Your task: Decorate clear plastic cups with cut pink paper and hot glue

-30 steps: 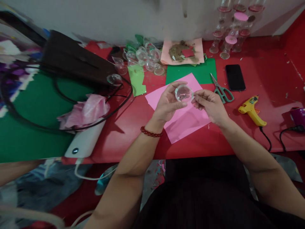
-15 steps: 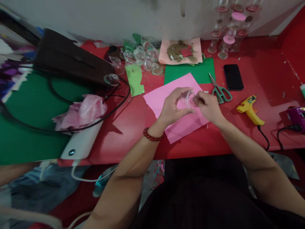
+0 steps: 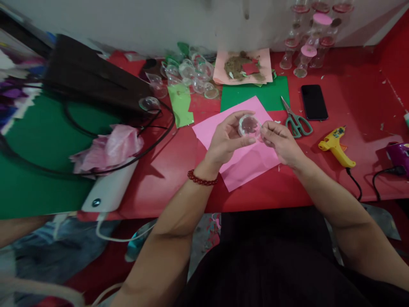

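Note:
My left hand (image 3: 223, 138) curls around a small clear plastic cup (image 3: 249, 125), thumb along its near side and fingers along its far side. The cup's round mouth is turned up toward me. At its right edge my right hand (image 3: 280, 141) is closed in a pinch on the clear plastic; the fingers hide exactly what part they grip. Beneath both hands lies a sheet of pink paper (image 3: 236, 172). Green-handled scissors (image 3: 297, 121) lie right of the paper, and a yellow glue gun (image 3: 337, 147) rests farther right.
A phone (image 3: 314, 102) lies behind the glue gun. Clear cups (image 3: 191, 72) are heaped at the back, near peach paper (image 3: 220, 72) bearing brown material. Joined cups (image 3: 300, 66) stand back right. Leftward are a dark box (image 3: 99, 79), a cable, crumpled pink plastic (image 3: 118, 145) and a white power bank (image 3: 108, 189).
The cup has turned from edge-on so its round mouth now faces me. My left hand has shifted slightly left, and my right fingers have moved to the cup's right edge.

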`<control>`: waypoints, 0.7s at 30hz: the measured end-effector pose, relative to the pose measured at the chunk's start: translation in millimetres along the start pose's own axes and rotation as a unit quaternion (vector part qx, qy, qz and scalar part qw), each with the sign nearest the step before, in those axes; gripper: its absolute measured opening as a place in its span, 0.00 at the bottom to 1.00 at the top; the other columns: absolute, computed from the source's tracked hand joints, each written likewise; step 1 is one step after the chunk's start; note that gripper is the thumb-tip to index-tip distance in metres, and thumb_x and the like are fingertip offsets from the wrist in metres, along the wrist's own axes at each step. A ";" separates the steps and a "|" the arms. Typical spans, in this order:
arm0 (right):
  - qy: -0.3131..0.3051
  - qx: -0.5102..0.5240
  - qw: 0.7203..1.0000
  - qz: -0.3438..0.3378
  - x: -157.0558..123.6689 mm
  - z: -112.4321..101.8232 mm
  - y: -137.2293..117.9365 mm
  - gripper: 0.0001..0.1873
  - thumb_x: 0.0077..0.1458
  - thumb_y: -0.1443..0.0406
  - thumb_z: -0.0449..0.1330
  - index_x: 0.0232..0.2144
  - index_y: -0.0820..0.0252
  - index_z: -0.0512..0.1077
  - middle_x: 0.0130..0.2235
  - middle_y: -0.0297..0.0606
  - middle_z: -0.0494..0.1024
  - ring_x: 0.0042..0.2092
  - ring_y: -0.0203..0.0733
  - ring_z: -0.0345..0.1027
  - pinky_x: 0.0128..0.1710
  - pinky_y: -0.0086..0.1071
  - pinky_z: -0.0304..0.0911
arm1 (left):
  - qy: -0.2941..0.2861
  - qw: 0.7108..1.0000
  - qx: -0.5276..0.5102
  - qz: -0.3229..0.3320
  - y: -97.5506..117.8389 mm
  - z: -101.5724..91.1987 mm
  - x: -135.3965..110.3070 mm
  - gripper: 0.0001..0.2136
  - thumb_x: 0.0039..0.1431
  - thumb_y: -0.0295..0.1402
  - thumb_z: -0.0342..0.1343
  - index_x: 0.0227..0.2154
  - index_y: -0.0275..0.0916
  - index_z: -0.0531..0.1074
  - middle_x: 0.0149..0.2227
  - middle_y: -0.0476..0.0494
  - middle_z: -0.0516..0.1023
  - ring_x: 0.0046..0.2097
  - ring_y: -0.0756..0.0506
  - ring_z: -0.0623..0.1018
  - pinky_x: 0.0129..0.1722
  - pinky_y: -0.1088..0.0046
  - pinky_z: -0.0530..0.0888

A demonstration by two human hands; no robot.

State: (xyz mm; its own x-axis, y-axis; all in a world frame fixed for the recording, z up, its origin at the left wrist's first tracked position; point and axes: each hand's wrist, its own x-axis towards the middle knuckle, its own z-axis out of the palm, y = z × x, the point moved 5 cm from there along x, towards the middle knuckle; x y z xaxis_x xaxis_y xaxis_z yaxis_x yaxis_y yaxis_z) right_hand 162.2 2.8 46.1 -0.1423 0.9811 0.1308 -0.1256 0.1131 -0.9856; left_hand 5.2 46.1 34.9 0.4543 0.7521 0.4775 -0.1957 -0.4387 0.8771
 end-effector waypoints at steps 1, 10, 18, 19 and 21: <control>-0.009 0.044 0.999 0.020 -0.9 2.7 0.3 0.24 0.58 0.49 0.67 0.23 0.54 0.62 0.22 0.25 0.57 0.26 0.33 0.46 0.28 0.31 0.46 | -0.006 1.000 -0.021 -0.014 -0.3 -0.8 0.5 0.32 0.54 0.54 0.74 0.60 0.51 0.76 0.50 0.43 0.83 0.52 0.41 0.84 0.55 0.59 0.81; 0.075 0.067 0.992 0.075 -0.6 -4.7 3.3 0.21 0.61 0.57 0.65 0.21 0.55 0.62 0.20 0.24 0.56 0.23 0.29 0.43 0.25 0.29 0.43 | 0.009 0.997 0.080 0.018 5.5 -2.7 -0.1 0.36 0.48 0.51 0.78 0.59 0.48 0.78 0.53 0.42 0.83 0.52 0.43 0.82 0.57 0.60 0.80; 0.068 -0.221 0.973 -0.010 1.2 -5.5 -0.1 0.17 0.63 0.54 0.66 0.30 0.54 0.66 0.28 0.29 0.70 0.31 0.35 0.60 0.33 0.33 0.56 | 0.028 0.992 0.112 0.055 -0.8 -3.7 0.9 0.40 0.42 0.60 0.76 0.58 0.48 0.76 0.53 0.40 0.81 0.53 0.41 0.82 0.55 0.60 0.80; 0.062 -0.253 0.965 -0.015 0.9 -4.8 -0.4 0.16 0.64 0.57 0.64 0.28 0.54 0.65 0.27 0.29 0.69 0.30 0.35 0.59 0.33 0.33 0.55 | 0.027 0.990 0.124 0.055 0.3 -2.4 0.7 0.41 0.42 0.61 0.76 0.57 0.47 0.76 0.53 0.39 0.81 0.52 0.41 0.82 0.55 0.60 0.80; 0.055 -0.297 0.953 -0.014 0.3 -4.7 -1.3 0.15 0.65 0.63 0.61 0.26 0.54 0.63 0.25 0.29 0.67 0.29 0.36 0.57 0.33 0.34 0.53 | 0.021 0.988 0.144 0.053 4.1 0.8 0.5 0.41 0.41 0.62 0.76 0.55 0.45 0.77 0.52 0.38 0.82 0.51 0.40 0.82 0.55 0.60 0.80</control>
State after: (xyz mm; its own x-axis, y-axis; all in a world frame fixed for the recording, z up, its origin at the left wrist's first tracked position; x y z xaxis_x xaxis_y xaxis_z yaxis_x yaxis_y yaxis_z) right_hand 167.0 3.7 46.9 -0.0395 0.9831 0.1785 0.4542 0.1768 -0.8732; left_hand 5.3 44.3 38.8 0.4060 0.7114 0.5737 0.0181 -0.6339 0.7732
